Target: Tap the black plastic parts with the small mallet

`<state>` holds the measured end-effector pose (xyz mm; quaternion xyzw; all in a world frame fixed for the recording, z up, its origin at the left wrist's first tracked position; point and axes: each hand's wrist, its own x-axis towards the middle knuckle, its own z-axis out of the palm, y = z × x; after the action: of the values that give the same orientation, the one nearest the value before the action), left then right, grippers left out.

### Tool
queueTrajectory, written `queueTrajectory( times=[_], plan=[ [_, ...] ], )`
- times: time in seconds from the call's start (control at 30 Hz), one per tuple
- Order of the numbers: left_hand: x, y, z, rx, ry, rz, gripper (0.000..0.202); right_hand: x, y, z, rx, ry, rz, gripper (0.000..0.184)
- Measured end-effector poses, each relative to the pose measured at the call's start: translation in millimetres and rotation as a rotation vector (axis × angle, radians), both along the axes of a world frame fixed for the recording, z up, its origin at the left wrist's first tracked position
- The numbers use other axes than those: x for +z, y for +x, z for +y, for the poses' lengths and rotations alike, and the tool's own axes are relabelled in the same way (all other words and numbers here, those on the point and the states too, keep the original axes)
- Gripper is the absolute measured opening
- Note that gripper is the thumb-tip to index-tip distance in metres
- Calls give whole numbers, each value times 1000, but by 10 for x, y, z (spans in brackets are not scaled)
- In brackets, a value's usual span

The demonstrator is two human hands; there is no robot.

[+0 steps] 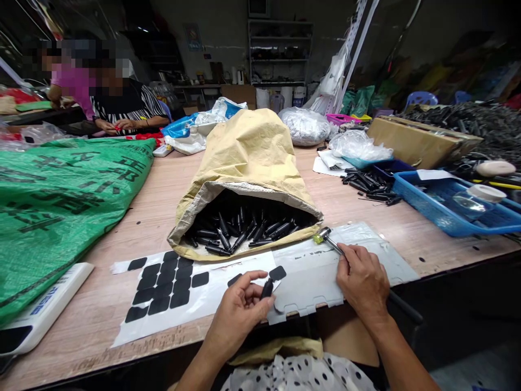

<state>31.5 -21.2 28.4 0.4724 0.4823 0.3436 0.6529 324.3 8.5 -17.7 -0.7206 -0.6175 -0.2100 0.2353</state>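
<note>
My left hand (244, 301) pinches a short black tube-like piece (267, 289) between thumb and fingers, above the table's front edge. My right hand (362, 279) is wrapped round the shaft of a small hammer (331, 241); its metal head with a yellowish face points to the far left, and the dark grip sticks out behind the hand. Under both hands lie a grey plastic sheet (309, 277) and a white backing sheet (191, 304) bearing several black rounded-square stickers (165, 290). Just beyond, a tan sack (248, 146) lies with its mouth towards me, showing many black pointed pieces (240, 228).
A green woven sack (69, 201) and a white scale-like device (44, 315) take up the left. On the right are a blue basket (439, 217) with a clear bottle, loose black parts (370, 184) and a cardboard box (423, 141). Two people sit across at the far left.
</note>
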Motion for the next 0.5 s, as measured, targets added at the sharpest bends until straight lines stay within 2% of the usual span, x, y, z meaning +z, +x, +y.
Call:
queueTrajectory(
  times=[0.1,0.17,0.2,0.27,0.3,0.4,0.43,0.5],
  plan=[
    [132,-88,-188,-268,-9,124,39,-7,9,-3,3,7,-3,31],
    [100,-140,-323,-392,1,242,35,-15,16,-5,4,18,-9,31],
    [31,-151,-388,-382,9,290,36,-21,19,-7,6,22,-11,31],
    [-204,-134,-509,-270,-5,295,41,-31,24,-8,8,29,-15,31],
    [-352,-106,-563,-203,-44,232,46,-36,26,-8,10,32,-16,31],
    [-770,12,-685,-53,-317,-75,66,-43,32,-8,10,31,-20,31],
    [-865,48,-706,10,-412,-157,68,-43,35,-7,11,30,-22,31],
    [-962,90,-708,194,-567,-291,58,-43,39,-7,14,29,-24,31]
  ],
)
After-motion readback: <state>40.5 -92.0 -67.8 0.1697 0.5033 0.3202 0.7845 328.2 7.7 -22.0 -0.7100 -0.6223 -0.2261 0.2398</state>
